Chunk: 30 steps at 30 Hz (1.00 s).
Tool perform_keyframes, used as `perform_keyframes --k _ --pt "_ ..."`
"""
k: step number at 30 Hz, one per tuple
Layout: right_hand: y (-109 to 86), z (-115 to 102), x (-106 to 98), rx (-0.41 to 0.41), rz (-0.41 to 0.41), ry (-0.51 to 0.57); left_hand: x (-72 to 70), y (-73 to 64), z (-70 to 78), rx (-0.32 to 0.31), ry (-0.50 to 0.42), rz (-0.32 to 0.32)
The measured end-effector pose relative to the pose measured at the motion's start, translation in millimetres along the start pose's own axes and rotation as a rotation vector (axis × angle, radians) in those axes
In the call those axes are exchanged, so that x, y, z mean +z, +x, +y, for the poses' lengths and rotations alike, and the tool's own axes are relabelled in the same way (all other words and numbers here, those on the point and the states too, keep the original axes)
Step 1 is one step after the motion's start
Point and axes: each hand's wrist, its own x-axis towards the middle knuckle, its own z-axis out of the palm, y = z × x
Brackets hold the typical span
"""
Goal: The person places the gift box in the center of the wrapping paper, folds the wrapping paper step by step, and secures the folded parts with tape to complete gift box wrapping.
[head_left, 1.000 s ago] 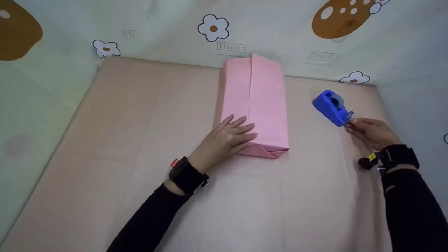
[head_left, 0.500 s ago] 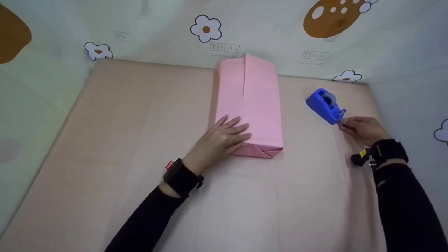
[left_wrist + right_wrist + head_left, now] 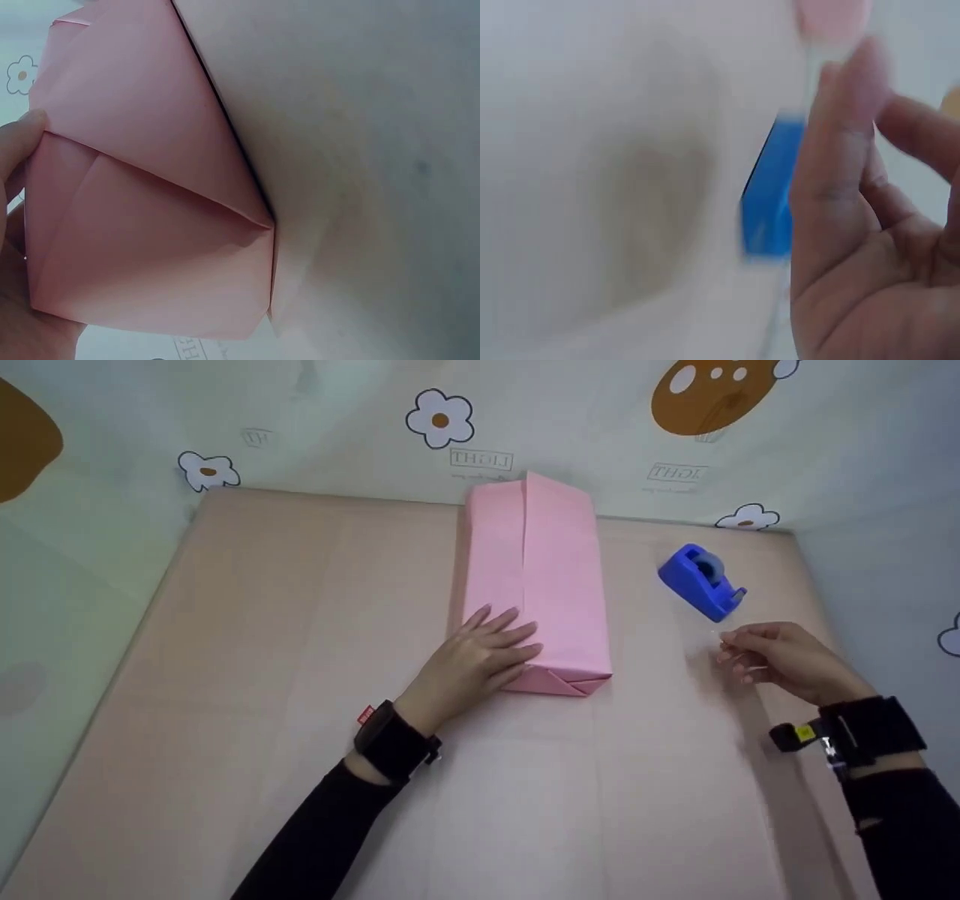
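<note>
A box wrapped in pink paper [image 3: 566,577] lies lengthwise on the table, a lengthwise paper seam on its top. My left hand [image 3: 469,660] rests on its near left part with fingers spread. Folded end flaps [image 3: 150,217] fill much of the left wrist view, where a fingertip touches the box's edge. To the right of the box, my right hand [image 3: 787,660] pinches a small clear strip of tape [image 3: 715,635] between thumb and finger. Just beyond that hand stands a blue tape dispenser [image 3: 697,585] with a roll in it; the right wrist view shows this dispenser [image 3: 769,191] blurred.
A pale pink cover lies over the table [image 3: 300,607]. Behind it hangs a light curtain [image 3: 337,427] printed with flowers and brown shapes. The box's far end reaches the table's back edge.
My right hand has come away from the dispenser toward the near side, with a strip of tape now apart from it. The left hand stays on the box.
</note>
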Motion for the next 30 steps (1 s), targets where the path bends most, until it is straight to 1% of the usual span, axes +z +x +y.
perform_keyframes --k 1,3,5,8,10,11,13,15,17,19,23,25,30 --pt "-8.2 -7 13 -0.011 -0.002 -0.025 0.4 0.0 0.2 0.000 0.001 0.001" --pt "-24.6 -20 42 -0.029 -0.028 -0.021 1.0 0.2 0.6 -0.001 0.000 -0.002" --pt "-39.9 -29 73 -0.042 -0.093 0.026 0.7 0.8 1.3 0.000 -0.002 -0.006" --pt "-57.2 -38 123 -0.040 -0.213 0.154 0.6 0.9 0.8 -0.002 -0.003 -0.012" --pt "-62.6 -43 155 -0.027 -0.276 0.242 -0.6 0.2 0.5 -0.006 0.002 -0.014" --pt "-63.0 -45 169 -0.021 -0.289 0.284 -1.2 -0.4 0.3 -0.009 0.003 -0.014" --pt "-59.7 -51 195 -0.017 -0.287 0.349 -2.3 -2.5 -0.6 -0.017 0.005 -0.013" --pt "-52.5 -56 215 -0.024 -0.258 0.394 -3.8 -4.4 -1.0 -0.025 0.004 -0.010" --pt "-43.5 -60 230 -0.036 -0.210 0.436 -3.6 -5.5 -1.7 -0.030 0.001 -0.007" --pt "-35.5 -65 239 -0.046 -0.151 0.469 -2.4 -5.5 -2.3 -0.029 0.002 -0.004" --pt "-26.1 -72 245 -0.054 -0.055 0.536 -1.3 -3.3 -1.1 -0.027 0.005 -0.006" --pt "-24.3 -74 246 -0.060 -0.041 0.560 -1.9 -2.5 0.2 -0.033 0.001 -0.011" --pt "-23.5 -76 245 -0.089 -0.034 0.596 -2.4 -0.7 1.9 -0.051 -0.009 -0.031"
